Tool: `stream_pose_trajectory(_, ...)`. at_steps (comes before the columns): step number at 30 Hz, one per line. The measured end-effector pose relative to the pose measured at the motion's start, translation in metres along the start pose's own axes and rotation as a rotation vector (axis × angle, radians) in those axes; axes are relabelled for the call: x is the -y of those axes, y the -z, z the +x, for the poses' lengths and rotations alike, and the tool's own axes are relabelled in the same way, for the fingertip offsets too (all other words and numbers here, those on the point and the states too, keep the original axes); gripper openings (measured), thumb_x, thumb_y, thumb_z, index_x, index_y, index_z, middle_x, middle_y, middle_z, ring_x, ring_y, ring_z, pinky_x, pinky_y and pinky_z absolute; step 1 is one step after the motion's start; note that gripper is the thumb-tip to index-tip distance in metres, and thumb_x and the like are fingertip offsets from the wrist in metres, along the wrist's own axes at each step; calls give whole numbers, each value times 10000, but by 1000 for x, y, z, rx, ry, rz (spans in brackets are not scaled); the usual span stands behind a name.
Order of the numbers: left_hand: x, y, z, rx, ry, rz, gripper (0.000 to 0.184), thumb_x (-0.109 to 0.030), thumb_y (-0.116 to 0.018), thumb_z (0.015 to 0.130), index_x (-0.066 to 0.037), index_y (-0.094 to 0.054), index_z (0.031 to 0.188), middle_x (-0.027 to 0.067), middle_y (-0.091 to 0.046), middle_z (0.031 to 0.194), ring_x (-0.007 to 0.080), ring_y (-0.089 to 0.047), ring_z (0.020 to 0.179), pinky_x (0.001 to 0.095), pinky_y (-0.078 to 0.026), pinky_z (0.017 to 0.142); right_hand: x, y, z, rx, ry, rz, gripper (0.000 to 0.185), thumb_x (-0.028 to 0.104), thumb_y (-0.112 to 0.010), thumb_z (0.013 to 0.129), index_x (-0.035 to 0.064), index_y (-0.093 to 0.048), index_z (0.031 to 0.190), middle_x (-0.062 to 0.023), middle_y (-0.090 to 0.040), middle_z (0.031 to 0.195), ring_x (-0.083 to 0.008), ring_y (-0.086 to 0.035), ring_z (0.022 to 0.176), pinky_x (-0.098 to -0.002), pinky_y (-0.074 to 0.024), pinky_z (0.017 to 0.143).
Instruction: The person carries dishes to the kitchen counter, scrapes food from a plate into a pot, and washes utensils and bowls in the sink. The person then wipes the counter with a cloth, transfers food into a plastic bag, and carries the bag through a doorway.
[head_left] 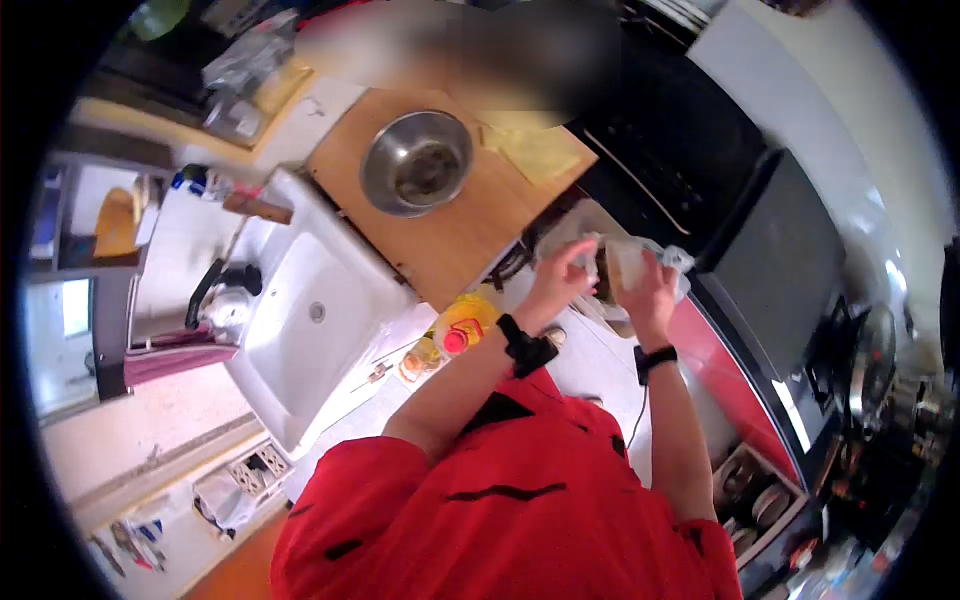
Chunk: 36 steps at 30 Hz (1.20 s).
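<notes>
A crumpled, translucent plastic bag (625, 255) is between my hands, above the floor beside the wooden board. My right hand (650, 295) is closed on its right side, fingers bent into the film. On the other side, my left hand (562, 285) has curved fingers at the bag's left edge and appears to grip it; the exact contact is hard to see. Something brownish shows through or behind the plastic, too blurred to name. Each wrist wears a black band.
A steel bowl (417, 163) with dark contents stands on the wooden board (455, 245), near a yellowish cloth-like sheet (535, 152). Left of it is a white sink (325, 270). A yellow container with a red cap (456, 341) stands below the board. Red-fronted cabinets (728, 375) are at right.
</notes>
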<state>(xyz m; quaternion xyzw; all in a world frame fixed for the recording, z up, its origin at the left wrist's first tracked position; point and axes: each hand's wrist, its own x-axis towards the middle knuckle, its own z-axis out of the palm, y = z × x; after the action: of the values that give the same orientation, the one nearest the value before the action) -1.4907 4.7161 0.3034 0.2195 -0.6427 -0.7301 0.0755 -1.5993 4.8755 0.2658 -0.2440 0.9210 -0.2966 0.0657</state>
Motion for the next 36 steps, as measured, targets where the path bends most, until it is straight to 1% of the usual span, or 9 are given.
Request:
stream_pose_trajectory(3, 5, -3, -6, -42, -82, 88, 513, 29, -575, 771, -95, -501, 1263, 27, -598, 1051, 76, -565, 648, 237, -514, 622, -2, -3, -10, 22, -103, 159, 754, 155, -771, 516, 186, -488, 1215, -139, -488, 1064, -336, -509, 980, -406, -477, 808)
stream_pose_trajectory(5, 10, -10, -7, -34, -174, 240, 500, 37, -574, 747, -83, -523, 1229, 40, -594, 1084, 81, -563, 686, 230, -494, 634, 2, 9, -22, -39, 43, -265, 752, 187, -789, 523, 169, -495, 1216, -127, -522, 982, -332, -515, 957, -410, -468, 805)
stream_pose_trajectory(6, 7, -15, -5, -107, -312, 231, 398, 6, -606, 712, -54, -569, 1104, 106, -592, 991, 152, -599, 689, 265, -482, 622, -3, 14, -26, -86, 34, -92, 718, 128, -773, 564, 137, -510, 1232, -100, -577, 900, -290, -555, 929, -382, -466, 819)
stream_pose_trajectory(10, -1, -19, 20, -138, -387, 459, 363, -16, -648, 677, -80, -592, 1030, 96, -583, 944, 226, -576, 778, 336, -463, 702, -39, 26, -16, -130, -54, 436, 651, 142, -760, 661, 45, -494, 1247, -77, -593, 976, -168, -572, 791, -292, -479, 711)
stream_pose_trajectory(11, 0, -17, 28, -192, -540, 642, 354, -30, -664, 664, -94, -600, 1007, 90, -580, 935, 255, -565, 830, 365, -449, 748, -50, 35, -19, 0, -253, 573, 625, 137, -730, 719, 29, -465, 1274, -58, -588, 1000, -143, -562, 833, -289, -480, 711)
stream_pose_trajectory(15, 15, -50, 67, -192, -658, 908, 270, -172, -648, 752, -107, -628, 1014, 119, -574, 1040, 308, -514, 1051, 403, -393, 891, -60, 113, -36, -45, -386, 1199, 627, 251, -661, 796, 15, -400, 1315, -82, -557, 1141, -183, -557, 1022, -325, -485, 838)
stream_pose_trajectory(20, 74, -121, 76, 563, -124, 654, 377, -222, -597, 822, -39, -569, 1150, 215, -593, 1111, 332, -572, 1028, 377, -451, 874, -106, 214, -116, -261, -367, 1253, 647, 307, -654, 800, 16, -397, 1318, -88, -523, 1217, -204, -532, 1092, -354, -466, 893)
stream_pose_trajectory(26, 50, -242, 18, 695, -543, 886, 424, -89, -635, 743, -23, -551, 1153, 203, -562, 1067, 366, -499, 1039, 427, -375, 933, -200, 304, -307, -677, -397, 1178, 647, 290, -657, 786, 33, -408, 1325, -72, -544, 1204, -160, -540, 1067, -319, -493, 830)
stream_pose_trajectory(36, 67, -483, -202, 1097, -414, 950, 407, -59, -630, 755, -6, -546, 1150, 146, -542, 1126, 281, -520, 1060, 358, -413, 901, -249, 366, -772, -1505, -708, 1167, 420, 168, -578, 826, 77, -488, 1226, 5, -575, 1033, -79, -575, 897, -234, -513, 666)
